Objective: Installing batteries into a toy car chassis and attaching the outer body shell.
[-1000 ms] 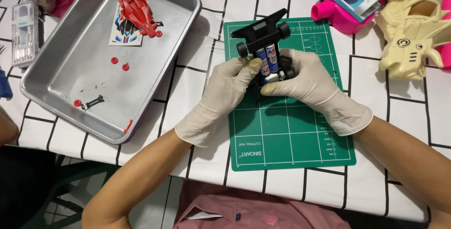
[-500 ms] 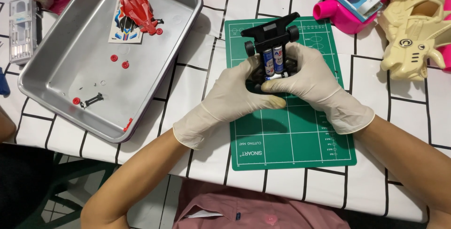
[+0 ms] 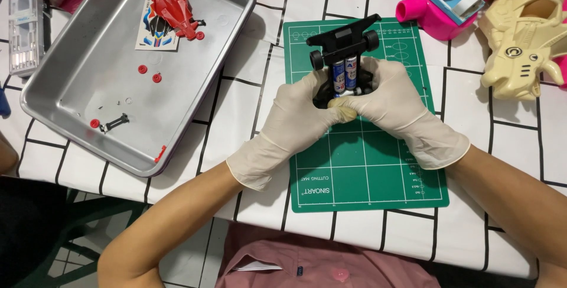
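Note:
Both my gloved hands grip a black toy car chassis (image 3: 345, 43) over the green cutting mat (image 3: 366, 164). Two blue batteries (image 3: 344, 72) sit side by side in the chassis. My left hand (image 3: 298, 116) wraps its left side, and my right hand (image 3: 393, 102) wraps its right side, with both thumbs pressed together at the near end. The chassis's near end is hidden under my fingers. A red car body shell (image 3: 172, 5) lies on a sticker sheet in the metal tray (image 3: 71, 116).
The tray at left also holds small red wheels (image 3: 149, 73) and a small black part (image 3: 115, 124). Pink toys (image 3: 434, 7) and a cream toy (image 3: 525, 40) crowd the back right. A clear plastic case (image 3: 23, 34) lies at the far left.
The chassis has been lowered slightly toward me, and both thumbs have closed together on its near end.

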